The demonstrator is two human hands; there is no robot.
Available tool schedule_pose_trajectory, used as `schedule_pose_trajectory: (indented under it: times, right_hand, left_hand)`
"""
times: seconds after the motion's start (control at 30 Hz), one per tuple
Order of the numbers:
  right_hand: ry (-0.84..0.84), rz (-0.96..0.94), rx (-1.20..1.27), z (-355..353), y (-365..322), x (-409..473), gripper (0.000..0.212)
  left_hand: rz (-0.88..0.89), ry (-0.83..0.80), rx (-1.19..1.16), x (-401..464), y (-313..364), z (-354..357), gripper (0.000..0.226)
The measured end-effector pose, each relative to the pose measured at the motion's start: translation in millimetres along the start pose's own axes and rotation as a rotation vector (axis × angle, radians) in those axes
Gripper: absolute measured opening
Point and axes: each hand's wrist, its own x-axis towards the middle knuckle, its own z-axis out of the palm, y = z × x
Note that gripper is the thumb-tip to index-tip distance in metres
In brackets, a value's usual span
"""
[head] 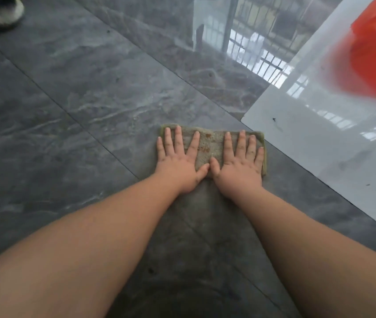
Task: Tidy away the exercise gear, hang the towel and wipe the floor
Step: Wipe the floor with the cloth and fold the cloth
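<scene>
Head view: wiping step, we judge; our left hand (pixel 179 162) and right hand (pixel 239 162) lie flat on the folded grey-green cleaning cloth (pixel 210 145), fingers straight and spread, gripping nothing; cloth on the dark marble-look floor tile (pixel 79 92), its edge just past the fingertips, pale tile (pixel 320 138) beyond the right little finger; keep palms pressing evenly, push along the grout line, refold once the stained face loads up.

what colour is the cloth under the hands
Grey-green cloth with rusty brown stains, seen in the head view.
</scene>
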Motion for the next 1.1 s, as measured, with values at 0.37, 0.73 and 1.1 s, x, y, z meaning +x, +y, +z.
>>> schedule_pose_trajectory:
  times: [0.37, 0.73, 1.1]
  right_hand:
    - [0.005, 0.012, -0.013, -40.4, -9.3, 119.1, 0.079]
    - [-0.049, -0.007, -0.031, -30.5, -14.4, 75.2, 0.078]
    - [-0.069, -0.102, 0.021, 28.6, -37.1, -96.3, 0.081]
  left_hand:
    - [0.017, -0.011, 0.004, 117.8, -20.9, -50.9, 0.090]
    - [-0.002, -0.076, -0.001, 75.5, -20.0, -40.0, 0.090]
    - [-0.042, -0.142, 0.000, -95.1, -42.4, 26.0, 0.090]
